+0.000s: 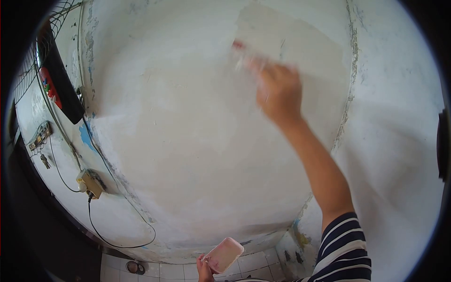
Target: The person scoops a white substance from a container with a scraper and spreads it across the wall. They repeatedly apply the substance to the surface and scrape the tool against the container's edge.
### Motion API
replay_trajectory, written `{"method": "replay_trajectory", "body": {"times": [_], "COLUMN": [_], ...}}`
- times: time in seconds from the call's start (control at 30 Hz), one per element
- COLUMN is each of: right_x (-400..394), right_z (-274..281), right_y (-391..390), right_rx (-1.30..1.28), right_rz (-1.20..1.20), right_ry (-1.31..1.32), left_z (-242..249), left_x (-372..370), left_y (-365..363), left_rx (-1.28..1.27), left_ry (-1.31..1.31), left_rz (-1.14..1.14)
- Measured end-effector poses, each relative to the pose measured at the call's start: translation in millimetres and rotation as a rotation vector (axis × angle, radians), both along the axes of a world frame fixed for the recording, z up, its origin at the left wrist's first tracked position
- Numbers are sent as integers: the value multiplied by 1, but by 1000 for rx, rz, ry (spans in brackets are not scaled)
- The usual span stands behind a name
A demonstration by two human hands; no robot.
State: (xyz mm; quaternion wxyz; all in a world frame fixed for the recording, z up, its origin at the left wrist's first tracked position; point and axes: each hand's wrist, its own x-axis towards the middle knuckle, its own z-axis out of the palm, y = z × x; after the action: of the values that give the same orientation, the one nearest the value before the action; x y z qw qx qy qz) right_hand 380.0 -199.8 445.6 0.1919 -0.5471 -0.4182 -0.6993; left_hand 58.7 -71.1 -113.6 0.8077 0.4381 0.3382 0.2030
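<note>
My right hand is raised against the wall, its fingers closed around a paintbrush. Motion smears both the hand and the brush, whose reddish end points up and left. Beside the brush, a darker, damp-looking patch spreads over the upper right of the wall. Low in the view, my left hand grips a shallow pink plastic tray by its left edge. Pale, creamy material lies in the tray, and smudges mark its side.
On the left wall hang a black-and-red object, a set of keys and a beige socket box with a looping black cable. Peeling paint runs down both corners. A small dark round object sits on the tiled floor.
</note>
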Motion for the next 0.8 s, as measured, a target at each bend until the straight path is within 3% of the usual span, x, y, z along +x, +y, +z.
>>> {"method": "replay_trajectory", "body": {"times": [0.1,0.17,0.23,0.3,0.33,0.4,0.47,0.57,0.63,0.73,0.8], "right_x": [-33,-43,-51,-30,-20,-20,0,20,8,-34,-43], "right_z": [-88,-101,-84,-24,11,77,93,48,-18,-95,-125], "right_y": [15,12,-5,-16,-21,-37,-34,-19,-4,-4,-15], "right_rx": [-153,-219,-359,-116,-8,105,141,53,15,-118,-76], "right_rz": [190,230,456,462,487,229,186,-74,-38,231,564], "right_ry": [43,69,419,129,119,-15,-63,-75,-52,157,564], "left_z": [-18,-18,13,-32,-49,-25,-18,-16,26,-7,5], "left_x": [1,1,-1,-2,-3,-5,-6,-5,-4,-2,-1], "left_y": [1,-2,-8,0,1,-5,-4,0,-11,-7,-9], "left_rx": [8,15,7,14,17,5,-7,1,-48,-31,-32], "left_ry": [-18,-46,49,-19,-87,-47,-3,-81,22,-22,-4], "left_rz": [9,30,-43,-36,-32,-7,15,66,66,82,59]}}
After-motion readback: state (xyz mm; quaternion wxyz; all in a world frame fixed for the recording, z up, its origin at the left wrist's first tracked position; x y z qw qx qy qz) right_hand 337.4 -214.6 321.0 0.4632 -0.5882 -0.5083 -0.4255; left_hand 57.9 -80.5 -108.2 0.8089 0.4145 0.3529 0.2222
